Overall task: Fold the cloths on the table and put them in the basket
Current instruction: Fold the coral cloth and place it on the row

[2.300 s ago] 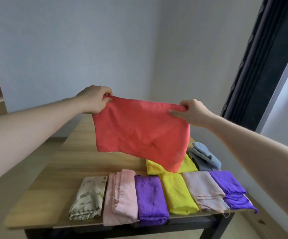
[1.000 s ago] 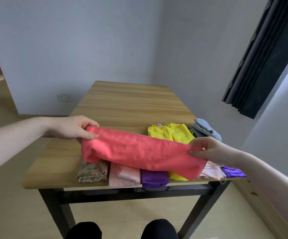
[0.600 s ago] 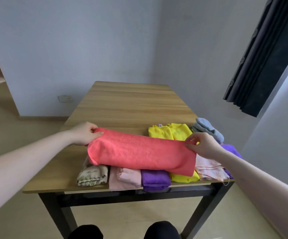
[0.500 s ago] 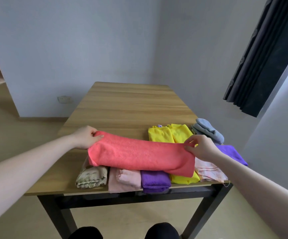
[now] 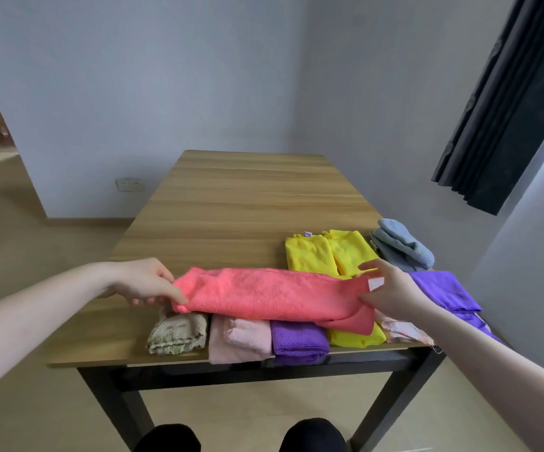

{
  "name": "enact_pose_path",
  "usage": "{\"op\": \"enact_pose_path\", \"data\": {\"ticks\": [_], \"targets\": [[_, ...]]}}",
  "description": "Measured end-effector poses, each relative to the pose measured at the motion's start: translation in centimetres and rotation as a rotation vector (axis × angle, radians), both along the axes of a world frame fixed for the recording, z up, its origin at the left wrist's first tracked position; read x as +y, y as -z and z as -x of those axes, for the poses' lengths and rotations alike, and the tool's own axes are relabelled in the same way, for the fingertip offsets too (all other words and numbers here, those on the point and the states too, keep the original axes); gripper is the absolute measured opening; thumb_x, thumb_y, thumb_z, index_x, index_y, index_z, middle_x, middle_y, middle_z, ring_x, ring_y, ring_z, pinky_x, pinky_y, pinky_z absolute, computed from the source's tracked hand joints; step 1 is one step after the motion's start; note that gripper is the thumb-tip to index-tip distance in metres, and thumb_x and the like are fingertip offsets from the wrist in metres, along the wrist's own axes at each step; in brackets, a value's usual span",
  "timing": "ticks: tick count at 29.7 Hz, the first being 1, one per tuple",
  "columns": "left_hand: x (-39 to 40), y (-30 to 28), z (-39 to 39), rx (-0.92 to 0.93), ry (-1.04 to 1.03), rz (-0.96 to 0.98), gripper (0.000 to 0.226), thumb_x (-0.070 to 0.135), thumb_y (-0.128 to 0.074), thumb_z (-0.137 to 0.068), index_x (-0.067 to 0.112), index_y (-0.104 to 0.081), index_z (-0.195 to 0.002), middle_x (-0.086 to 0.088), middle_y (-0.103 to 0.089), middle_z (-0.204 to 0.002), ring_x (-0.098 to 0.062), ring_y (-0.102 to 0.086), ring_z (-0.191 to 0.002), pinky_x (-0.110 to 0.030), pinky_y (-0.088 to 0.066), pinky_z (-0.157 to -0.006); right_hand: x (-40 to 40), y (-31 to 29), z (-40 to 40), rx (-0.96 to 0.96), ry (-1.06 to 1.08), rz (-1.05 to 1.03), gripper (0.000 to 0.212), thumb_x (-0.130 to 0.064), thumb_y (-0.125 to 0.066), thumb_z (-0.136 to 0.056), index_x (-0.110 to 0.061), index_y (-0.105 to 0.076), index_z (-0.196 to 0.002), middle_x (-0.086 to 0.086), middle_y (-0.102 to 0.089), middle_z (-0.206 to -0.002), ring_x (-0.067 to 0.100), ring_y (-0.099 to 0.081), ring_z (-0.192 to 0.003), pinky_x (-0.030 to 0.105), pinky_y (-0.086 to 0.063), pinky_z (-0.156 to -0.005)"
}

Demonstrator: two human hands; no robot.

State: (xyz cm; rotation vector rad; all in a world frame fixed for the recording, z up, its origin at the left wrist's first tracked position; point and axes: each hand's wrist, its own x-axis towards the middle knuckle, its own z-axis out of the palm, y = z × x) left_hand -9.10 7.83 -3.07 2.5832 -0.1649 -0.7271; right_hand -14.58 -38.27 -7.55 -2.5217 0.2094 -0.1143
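Observation:
A coral-red cloth (image 5: 264,296), folded into a long band, lies across a row of folded cloths at the table's front edge. My left hand (image 5: 143,282) pinches its left end, fingers curled on the fabric. At the right end, where a white label shows, my right hand (image 5: 391,288) holds the cloth between thumb and fingers. Under it sit a beige patterned cloth (image 5: 179,332), a pink cloth (image 5: 239,340), a purple cloth (image 5: 298,339), a yellow cloth (image 5: 355,337) and a pale pink cloth (image 5: 401,331). No basket is in view.
Further back lie yellow cloths (image 5: 326,252), a blue-grey cloth (image 5: 401,244) and a purple cloth (image 5: 443,290) at the right edge. The wooden table (image 5: 251,197) has black legs. A dark curtain (image 5: 508,102) hangs at right. My knees show below the table.
The red cloth came down from being held up spread in the air, was folded into a long band, and now rests on the front row of cloths. Both hands lowered with it.

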Motion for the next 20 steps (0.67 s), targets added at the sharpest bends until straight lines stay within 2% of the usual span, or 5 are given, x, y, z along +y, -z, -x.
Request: {"op": "enact_pose_path", "data": {"ticks": [5, 10, 14, 17, 20], "targets": [[1.1, 0.2, -0.3, -0.009, -0.037, 0.154, 0.014, 0.020, -0.070, -0.093, 0.007, -0.072, -0.089, 0.000, -0.062, -0.070, -0.011, -0.052, -0.060, -0.026, -0.042, -0.061, 0.3, -0.4, 0.1, -0.126, 0.068, -0.112, 0.043, -0.005, -0.070, -0.083, -0.032, -0.063, -0.115, -0.008, -0.065, -0.111, 0.010, -0.069, -0.082, 0.025, -0.051, -0.062], [2.2, 0.8, -0.8, 0.007, -0.093, 0.389, 0.017, -0.002, -0.047, -0.100, 0.001, -0.064, -0.100, -0.003, -0.056, -0.076, -0.011, -0.049, -0.067, -0.025, -0.042, -0.066, 0.4, -0.3, 0.1, -0.143, 0.080, -0.093, 0.038, -0.009, -0.071, -0.086, -0.033, -0.063, -0.114, -0.011, -0.064, -0.108, 0.006, -0.067, -0.084, 0.025, -0.050, -0.067], [2.1, 1.6, -1.0, 0.016, -0.047, 0.248, 0.022, -0.002, -0.046, -0.100, 0.000, -0.068, -0.104, -0.003, -0.050, -0.076, -0.011, -0.041, -0.066, -0.019, -0.034, -0.057, 0.5, 0.2, -0.1, -0.125, 0.098, -0.020, 0.036, -0.011, -0.072, -0.086, -0.030, -0.065, -0.115, -0.011, -0.065, -0.110, 0.012, -0.067, -0.086, 0.036, -0.054, -0.085], [1.7, 1.9, -1.3, 0.025, -0.090, 0.317, 0.022, 0.001, -0.045, -0.100, -0.001, -0.066, -0.104, -0.008, -0.057, -0.085, -0.015, -0.046, -0.073, -0.023, -0.036, -0.061, 0.8, 0.3, -0.4, -0.129, 0.119, -0.041, 0.038, -0.009, -0.072, -0.086, -0.029, -0.065, -0.118, -0.008, -0.065, -0.113, 0.014, -0.067, -0.089, 0.033, -0.051, -0.083], [1.7, 1.7, -1.3, 0.142, -0.126, 0.343, 0.016, 0.020, -0.055, -0.095, 0.013, -0.069, -0.093, -0.004, -0.064, -0.087, -0.013, -0.050, -0.068, -0.025, -0.033, -0.059, 0.9, 0.4, -0.5, -0.116, 0.114, -0.013, 0.039, -0.012, -0.072, -0.087, -0.027, -0.063, -0.121, -0.008, -0.068, -0.116, 0.014, -0.067, -0.090, 0.034, -0.052, -0.084]]}}
